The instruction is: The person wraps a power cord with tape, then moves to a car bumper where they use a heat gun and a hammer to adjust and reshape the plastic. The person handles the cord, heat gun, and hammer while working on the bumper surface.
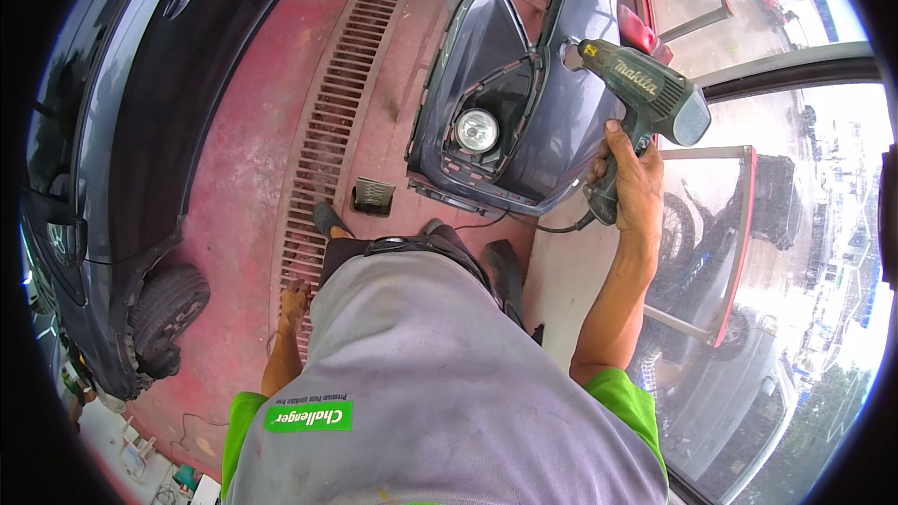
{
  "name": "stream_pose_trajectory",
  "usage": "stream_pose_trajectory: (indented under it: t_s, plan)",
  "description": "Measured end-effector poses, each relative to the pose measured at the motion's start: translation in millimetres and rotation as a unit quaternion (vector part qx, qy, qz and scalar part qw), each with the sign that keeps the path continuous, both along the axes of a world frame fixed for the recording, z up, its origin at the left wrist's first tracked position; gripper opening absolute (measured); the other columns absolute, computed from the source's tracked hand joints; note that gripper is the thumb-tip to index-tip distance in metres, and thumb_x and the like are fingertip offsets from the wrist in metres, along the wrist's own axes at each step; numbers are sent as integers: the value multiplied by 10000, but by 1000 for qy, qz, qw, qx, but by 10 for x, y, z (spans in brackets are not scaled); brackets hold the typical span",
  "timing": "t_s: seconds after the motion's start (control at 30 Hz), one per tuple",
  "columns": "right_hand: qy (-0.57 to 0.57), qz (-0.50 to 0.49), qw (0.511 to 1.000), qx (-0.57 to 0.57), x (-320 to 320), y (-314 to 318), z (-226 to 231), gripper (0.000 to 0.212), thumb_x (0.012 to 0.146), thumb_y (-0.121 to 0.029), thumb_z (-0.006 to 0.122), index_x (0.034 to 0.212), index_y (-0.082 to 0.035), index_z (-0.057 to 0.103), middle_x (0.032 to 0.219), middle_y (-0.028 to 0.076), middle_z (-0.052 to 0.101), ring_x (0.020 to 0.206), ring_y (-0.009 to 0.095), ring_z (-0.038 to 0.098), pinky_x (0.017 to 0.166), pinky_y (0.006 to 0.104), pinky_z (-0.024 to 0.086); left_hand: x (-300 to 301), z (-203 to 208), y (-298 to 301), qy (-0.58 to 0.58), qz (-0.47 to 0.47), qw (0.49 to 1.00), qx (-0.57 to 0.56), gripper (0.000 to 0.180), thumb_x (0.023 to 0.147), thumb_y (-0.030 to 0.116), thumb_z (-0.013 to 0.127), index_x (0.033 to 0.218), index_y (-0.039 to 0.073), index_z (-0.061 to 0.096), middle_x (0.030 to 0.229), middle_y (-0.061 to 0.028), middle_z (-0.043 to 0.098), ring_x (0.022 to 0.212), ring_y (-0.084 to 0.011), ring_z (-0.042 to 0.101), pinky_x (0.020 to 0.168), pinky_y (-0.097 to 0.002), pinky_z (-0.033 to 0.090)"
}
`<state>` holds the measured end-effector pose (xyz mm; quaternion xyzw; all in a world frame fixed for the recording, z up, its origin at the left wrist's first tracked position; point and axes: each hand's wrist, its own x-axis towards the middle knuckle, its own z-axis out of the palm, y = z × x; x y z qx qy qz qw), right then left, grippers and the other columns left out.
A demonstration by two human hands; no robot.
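Observation:
My right hand [634, 173] is wrapped round the grip of a dark green corded heat gun [645, 84]. Its nozzle points left, close to a small round spot on the outer face of a dark grey car bumper [575, 122]; whether they touch I cannot tell. A round fog lamp [477, 131] sits in the bumper's corner opening, clipped into black trim. My left hand [295, 304] hangs low beside my thigh, over the floor grating, with nothing visible in it and its fingers loosely apart.
A dark car [159, 84] with its wheel [168, 313] exposed stands at the left. A long drain grating [341, 84] crosses the red floor, beside a small square opening [372, 196]. The gun's power cord [552, 228] trails past the bumper. Glass panes with a red frame [748, 224] line the right.

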<state>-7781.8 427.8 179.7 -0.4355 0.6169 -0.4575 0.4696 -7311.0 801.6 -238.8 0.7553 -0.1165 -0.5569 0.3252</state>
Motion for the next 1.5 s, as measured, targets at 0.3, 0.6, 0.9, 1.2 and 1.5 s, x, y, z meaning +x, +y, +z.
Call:
stream_pose_trajectory:
  t_s: [0.3,0.6,0.9,1.2,1.5]
  plan:
    - [24,-4,1000,12,-16,-10,12,263,930,-254,720,943,-54,550,738,35,555,529,120,560,486,288,506,-91,173,-117,-17,-2,1000,-13,354,971,235,628,1172,-53,583,693,30,521,524,-60,452,451,-233,369]
    - [41,11,999,21,8,-2,8,265,926,-260,720,970,-40,579,691,17,552,520,105,543,481,275,483,-72,180,-107,-31,-34,998,-44,313,969,232,617,1115,-46,621,665,51,501,511,-46,409,443,-225,326]
    - [35,8,999,18,-30,-10,11,262,932,-251,717,951,-54,545,729,28,547,539,110,552,492,280,501,-155,257,-221,-22,-4,999,-33,159,987,201,607,935,50,613,638,82,441,489,-27,357,425,-223,293]
    - [32,14,999,23,-17,-8,0,268,927,-252,723,974,-44,560,728,23,547,542,112,552,496,282,503,-13,5,-31,3,15,997,-79,246,982,221,628,1081,-4,633,651,78,459,488,-18,360,425,-209,282]
    - [43,11,999,28,-54,13,-3,244,929,-243,718,928,-54,563,726,25,548,538,110,547,490,278,497,32,114,-152,-16,-9,1000,24,347,960,254,656,1188,-6,628,756,34,571,506,-30,424,437,-214,328]
